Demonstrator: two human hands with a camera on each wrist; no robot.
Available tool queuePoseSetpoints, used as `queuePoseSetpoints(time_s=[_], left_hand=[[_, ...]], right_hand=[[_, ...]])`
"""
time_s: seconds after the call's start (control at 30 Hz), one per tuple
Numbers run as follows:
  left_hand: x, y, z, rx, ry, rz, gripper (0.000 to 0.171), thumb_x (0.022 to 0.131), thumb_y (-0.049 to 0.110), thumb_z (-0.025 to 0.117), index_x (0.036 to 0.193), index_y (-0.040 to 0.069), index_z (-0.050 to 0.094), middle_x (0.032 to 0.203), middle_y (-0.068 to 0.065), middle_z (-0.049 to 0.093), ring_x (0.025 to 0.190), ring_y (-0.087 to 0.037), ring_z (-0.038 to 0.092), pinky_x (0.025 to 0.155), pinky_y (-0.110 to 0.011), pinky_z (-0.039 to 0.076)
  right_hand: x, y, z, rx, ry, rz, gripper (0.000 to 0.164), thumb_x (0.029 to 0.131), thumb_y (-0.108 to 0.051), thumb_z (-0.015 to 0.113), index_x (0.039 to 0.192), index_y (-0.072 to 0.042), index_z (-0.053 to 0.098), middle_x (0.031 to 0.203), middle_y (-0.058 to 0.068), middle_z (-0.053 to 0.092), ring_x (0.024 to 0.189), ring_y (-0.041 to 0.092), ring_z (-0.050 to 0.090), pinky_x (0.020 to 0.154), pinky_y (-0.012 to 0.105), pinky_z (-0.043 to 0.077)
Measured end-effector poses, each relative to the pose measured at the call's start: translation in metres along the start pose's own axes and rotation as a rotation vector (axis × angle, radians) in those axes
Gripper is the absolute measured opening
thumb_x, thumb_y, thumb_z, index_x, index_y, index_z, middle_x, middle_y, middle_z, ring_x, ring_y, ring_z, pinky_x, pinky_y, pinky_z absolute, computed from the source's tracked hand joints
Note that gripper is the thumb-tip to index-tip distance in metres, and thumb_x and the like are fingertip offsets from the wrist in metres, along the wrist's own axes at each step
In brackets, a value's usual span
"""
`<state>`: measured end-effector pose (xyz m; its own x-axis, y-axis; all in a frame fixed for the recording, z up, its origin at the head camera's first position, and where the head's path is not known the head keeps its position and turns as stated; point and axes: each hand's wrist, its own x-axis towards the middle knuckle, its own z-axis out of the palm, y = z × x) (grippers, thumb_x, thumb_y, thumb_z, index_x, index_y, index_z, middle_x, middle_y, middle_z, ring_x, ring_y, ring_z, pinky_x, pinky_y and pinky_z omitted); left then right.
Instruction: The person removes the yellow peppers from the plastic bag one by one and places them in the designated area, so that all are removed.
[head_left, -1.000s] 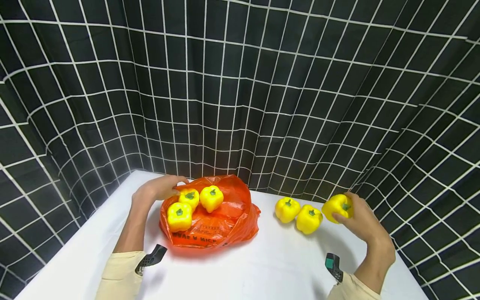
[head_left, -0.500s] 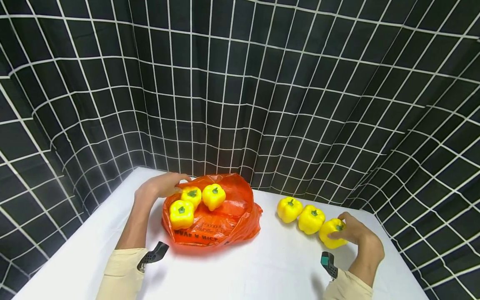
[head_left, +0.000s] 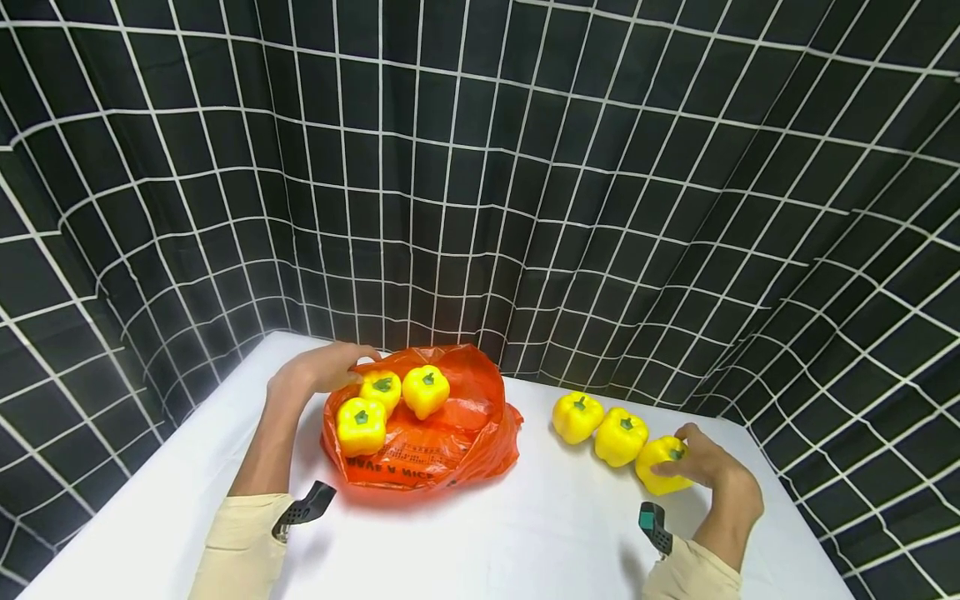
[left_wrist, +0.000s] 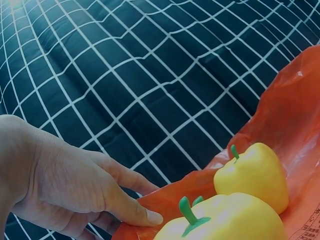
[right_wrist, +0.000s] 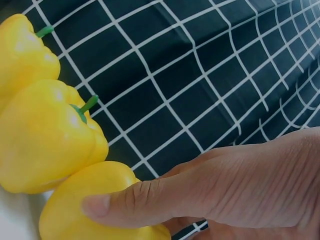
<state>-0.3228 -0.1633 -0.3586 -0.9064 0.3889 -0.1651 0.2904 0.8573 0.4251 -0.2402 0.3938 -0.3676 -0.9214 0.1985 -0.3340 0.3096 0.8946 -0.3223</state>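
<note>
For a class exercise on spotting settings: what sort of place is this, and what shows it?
Probably a staged recording booth: dark cloth with a white grid hangs behind and beside a white table, and a small black device sits by each sleeve.

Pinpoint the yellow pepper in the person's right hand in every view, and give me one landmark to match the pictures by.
Head: the yellow pepper is at lower right, gripped by the right hand.
Left wrist: not in this picture.
Right wrist: at the bottom edge, left of centre, partly covered by the hand.
Shared landmark: the white-lined dark backdrop, behind everything in all three.
</note>
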Motion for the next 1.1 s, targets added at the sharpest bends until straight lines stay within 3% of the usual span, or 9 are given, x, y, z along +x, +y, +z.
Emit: queuePoseSetpoints(time_s=[0.6, 0.9, 1.1], left_hand=[[0.0, -0.001, 0.0, -0.028, -0.001, 0.004, 0.047, 0.1, 0.006, 0.064, 0.146, 0.014, 0.059, 0.147, -0.018, 0.062, 0.133, -0.037, 0.058, 0.116, -0.061, 0.048], [0.0, 0.0, 0.0, -0.013, -0.002, 0.003, 0.047, 0.1, 0.005, 0.064, 0.146, 0.014, 0.059, 0.147, -0.018, 0.062, 0.132, -0.037, 0.059, 0.115, -0.061, 0.048], [0.0, -0.002, 0.001, -0.004, 0.0, -0.003, 0.047, 0.1, 0.006, 0.064, 0.146, 0.016, 0.059, 0.146, -0.017, 0.063, 0.131, -0.036, 0.059, 0.115, -0.061, 0.048]], right_hand=[[-0.007, -0.001, -0.004, 0.015, -0.044, 0.028, 0.109, 0.086, -0.053, 0.08, 0.155, 0.005, 0.018, 0.155, 0.045, 0.023, 0.138, 0.068, 0.029, 0.112, 0.081, 0.035], [-0.015, -0.009, -0.009, 0.017, 0.011, 0.038, 0.111, 0.088, -0.05, 0.078, 0.157, 0.006, 0.011, 0.154, 0.049, 0.019, 0.14, 0.07, 0.025, 0.112, 0.081, 0.035], [-0.02, -0.035, -0.014, 0.025, 0.105, 0.054, 0.104, 0.094, -0.039, 0.073, 0.161, 0.002, 0.005, 0.156, 0.05, 0.008, 0.141, 0.073, 0.016, 0.112, 0.083, 0.031]])
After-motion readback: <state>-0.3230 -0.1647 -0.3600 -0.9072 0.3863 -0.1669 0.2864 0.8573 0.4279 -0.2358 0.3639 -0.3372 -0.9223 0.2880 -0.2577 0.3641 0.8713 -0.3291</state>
